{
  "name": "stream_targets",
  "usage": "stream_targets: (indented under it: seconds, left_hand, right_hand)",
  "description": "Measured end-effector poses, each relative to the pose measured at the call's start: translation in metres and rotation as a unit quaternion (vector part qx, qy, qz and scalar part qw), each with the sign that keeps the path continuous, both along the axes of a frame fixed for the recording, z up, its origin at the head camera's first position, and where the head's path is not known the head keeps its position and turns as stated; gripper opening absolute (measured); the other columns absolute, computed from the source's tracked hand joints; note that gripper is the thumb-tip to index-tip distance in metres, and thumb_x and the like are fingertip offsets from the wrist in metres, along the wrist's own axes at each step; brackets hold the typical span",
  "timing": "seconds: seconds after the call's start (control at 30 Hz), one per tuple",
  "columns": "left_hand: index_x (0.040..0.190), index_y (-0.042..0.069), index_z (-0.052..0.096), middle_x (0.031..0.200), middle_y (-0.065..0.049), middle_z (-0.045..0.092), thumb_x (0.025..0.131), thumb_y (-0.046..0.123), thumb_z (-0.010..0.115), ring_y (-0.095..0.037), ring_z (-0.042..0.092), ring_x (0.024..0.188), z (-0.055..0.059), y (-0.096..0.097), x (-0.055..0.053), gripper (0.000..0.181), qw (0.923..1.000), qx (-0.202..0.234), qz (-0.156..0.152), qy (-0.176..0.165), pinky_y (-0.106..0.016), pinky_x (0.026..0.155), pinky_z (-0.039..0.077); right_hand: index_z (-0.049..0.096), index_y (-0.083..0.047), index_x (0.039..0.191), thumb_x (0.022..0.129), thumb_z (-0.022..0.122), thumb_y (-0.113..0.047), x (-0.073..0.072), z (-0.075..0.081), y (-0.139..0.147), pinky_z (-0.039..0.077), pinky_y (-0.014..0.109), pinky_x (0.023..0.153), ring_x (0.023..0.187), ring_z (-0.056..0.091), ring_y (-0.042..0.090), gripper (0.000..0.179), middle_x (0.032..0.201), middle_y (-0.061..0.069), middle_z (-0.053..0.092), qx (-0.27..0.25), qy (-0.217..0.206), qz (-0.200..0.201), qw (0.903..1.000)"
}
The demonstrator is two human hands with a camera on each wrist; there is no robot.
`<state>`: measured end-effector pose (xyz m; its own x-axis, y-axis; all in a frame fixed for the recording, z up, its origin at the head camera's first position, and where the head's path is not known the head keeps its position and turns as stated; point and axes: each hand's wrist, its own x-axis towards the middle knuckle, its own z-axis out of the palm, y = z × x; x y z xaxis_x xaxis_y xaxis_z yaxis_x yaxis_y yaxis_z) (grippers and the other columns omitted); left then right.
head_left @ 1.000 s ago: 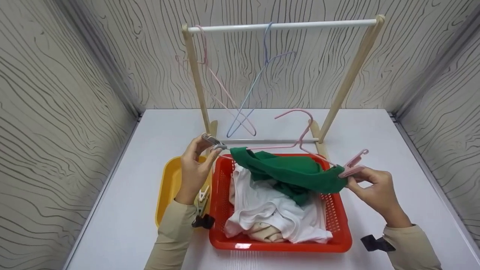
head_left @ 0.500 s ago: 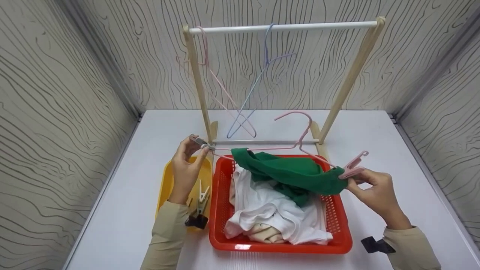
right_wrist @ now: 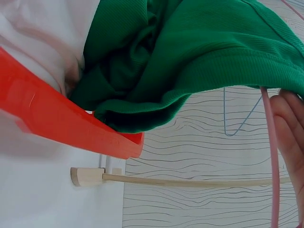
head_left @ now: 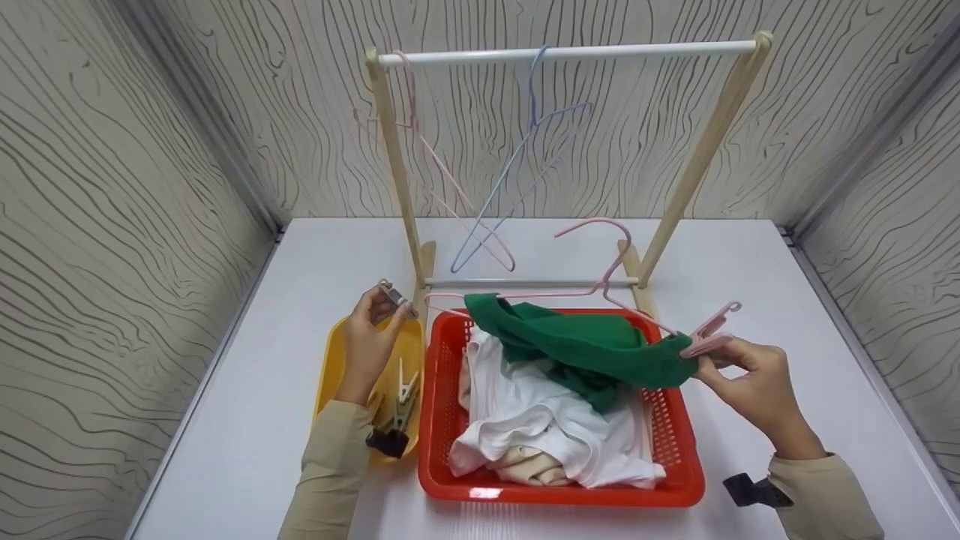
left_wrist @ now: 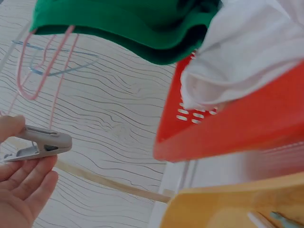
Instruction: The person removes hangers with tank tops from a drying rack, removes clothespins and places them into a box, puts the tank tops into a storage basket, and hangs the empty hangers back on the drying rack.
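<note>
My left hand [head_left: 367, 349] pinches a grey clothespin [left_wrist: 45, 142] between thumb and fingers, apart from the hanger's left tip. A pink hanger [head_left: 607, 289] carries a green garment [head_left: 577, 337], its fabric drooping over the heap of clothes below. At the garment's right end, my right hand [head_left: 757, 382] grips the edge of the cloth beside a pink clothespin [head_left: 705, 334], which is clipped there. In the right wrist view, the fingers [right_wrist: 289, 128] lie under the green edge, behind a pink rod; the thumb is hidden.
A red basket [head_left: 562, 493] holds white clothes [head_left: 547, 420] and a beige one. Left of it stands a yellow tray [head_left: 330, 375] with several clothespins [head_left: 405, 397]. Behind, a wooden rack with a white rail [head_left: 637, 51] bears a pink hanger [head_left: 442, 165] and a blue one [head_left: 499, 187].
My left hand has moved left with the grey clothespin, away from the green garment and then off the hanger's left tip. The right hand has barely moved.
</note>
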<state>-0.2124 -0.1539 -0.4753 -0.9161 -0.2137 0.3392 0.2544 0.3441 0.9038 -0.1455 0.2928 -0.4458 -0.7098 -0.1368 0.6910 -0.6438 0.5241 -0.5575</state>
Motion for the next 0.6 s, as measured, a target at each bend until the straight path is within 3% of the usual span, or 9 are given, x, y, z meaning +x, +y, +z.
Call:
stream_targets:
  seconds: [0.3,0.6]
  left_hand:
    - [0.117,-0.011,0.056,0.101,-0.025,0.068,0.087,0.006,0.069,-0.033,0.069,0.092,-0.021,-0.009,-0.009,0.036,0.9987,-0.024,0.003,-0.045,-0.037,0.088,0.058]
    - [0.115,-0.008,0.057,0.095,-0.022,0.069,0.088,0.009,0.068,-0.025,0.068,0.083,-0.035,-0.016,-0.015,0.034,0.9896,-0.067,0.006,-0.127,-0.035,0.083,0.06]
  right_hand:
    - [0.069,0.007,0.08,0.06,0.062,0.027,-0.001,-0.001,0.0,0.048,0.001,0.074,0.079,0.061,-0.021,0.028,0.092,-0.034,0.066,-0.007,0.005,0.013,0.9999]
    - [0.07,0.007,0.079,0.06,0.063,0.025,-0.001,0.001,-0.001,0.048,0.0,0.074,0.078,0.06,-0.023,0.027,0.091,-0.033,0.067,0.0,0.007,0.003,1.0]
